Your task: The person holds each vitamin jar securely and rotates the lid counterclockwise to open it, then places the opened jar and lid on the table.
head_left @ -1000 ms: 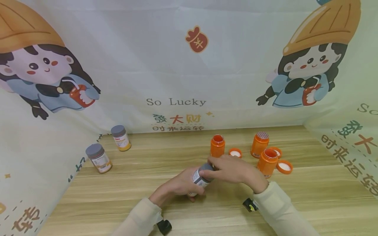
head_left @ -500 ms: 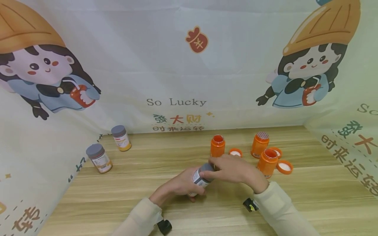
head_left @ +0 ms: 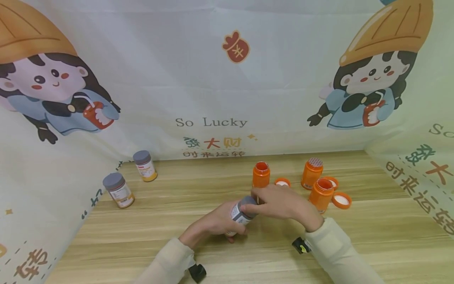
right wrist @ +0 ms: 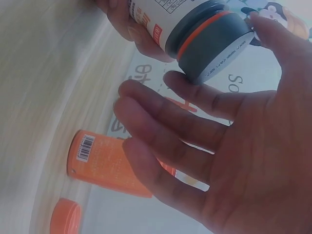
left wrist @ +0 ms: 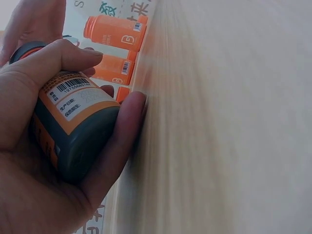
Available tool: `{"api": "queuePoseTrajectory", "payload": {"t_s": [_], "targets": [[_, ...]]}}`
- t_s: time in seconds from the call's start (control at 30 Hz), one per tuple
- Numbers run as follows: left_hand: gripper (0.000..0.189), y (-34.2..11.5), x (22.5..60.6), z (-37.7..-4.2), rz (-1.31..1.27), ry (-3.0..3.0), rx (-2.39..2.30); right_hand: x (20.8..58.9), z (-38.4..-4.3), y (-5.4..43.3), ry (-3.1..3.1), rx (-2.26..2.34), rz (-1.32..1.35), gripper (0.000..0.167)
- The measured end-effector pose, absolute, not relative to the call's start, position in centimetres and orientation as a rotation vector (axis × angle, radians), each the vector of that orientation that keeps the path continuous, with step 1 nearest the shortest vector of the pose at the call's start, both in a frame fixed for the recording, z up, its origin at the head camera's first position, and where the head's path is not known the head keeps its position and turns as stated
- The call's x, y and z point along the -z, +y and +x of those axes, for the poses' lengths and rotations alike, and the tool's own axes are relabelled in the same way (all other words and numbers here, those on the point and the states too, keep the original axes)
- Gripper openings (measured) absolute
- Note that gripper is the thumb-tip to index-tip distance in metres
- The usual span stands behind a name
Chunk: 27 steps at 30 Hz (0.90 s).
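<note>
My left hand grips a grey bottle around its body, tilted, with the white label toward the head camera. In the left wrist view the bottle's dark base lies between thumb and fingers, with an orange-edged barcode label above. At its upper end is a grey screw cap, pinched between thumb and index finger of my right hand. The right wrist view shows a thin orange ring beside the cap; the other right fingers extend clear of it.
Three orange bottles without caps, the back-left one, back-right one and front one, stand beyond my right hand. Orange caps lie beside them. Two grey-capped bottles, one nearer and one farther, stand at left. Printed cloth walls the table.
</note>
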State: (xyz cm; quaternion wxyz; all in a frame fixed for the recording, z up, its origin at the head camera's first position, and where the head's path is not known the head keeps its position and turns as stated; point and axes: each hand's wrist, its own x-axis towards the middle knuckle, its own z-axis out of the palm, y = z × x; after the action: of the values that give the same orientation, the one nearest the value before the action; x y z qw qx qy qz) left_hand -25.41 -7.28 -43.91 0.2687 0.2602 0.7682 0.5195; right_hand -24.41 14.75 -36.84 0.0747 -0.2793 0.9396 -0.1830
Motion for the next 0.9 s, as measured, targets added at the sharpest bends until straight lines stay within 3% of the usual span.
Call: {"api": "queuePoseTrajectory", "payload": {"t_s": [0.9], "targets": [[0.048,-7.24,43.78,-25.28,0.691,2.067,-1.416,36.77,-24.36,14.64,2.782,0.575,-0.847,0.049]]}}
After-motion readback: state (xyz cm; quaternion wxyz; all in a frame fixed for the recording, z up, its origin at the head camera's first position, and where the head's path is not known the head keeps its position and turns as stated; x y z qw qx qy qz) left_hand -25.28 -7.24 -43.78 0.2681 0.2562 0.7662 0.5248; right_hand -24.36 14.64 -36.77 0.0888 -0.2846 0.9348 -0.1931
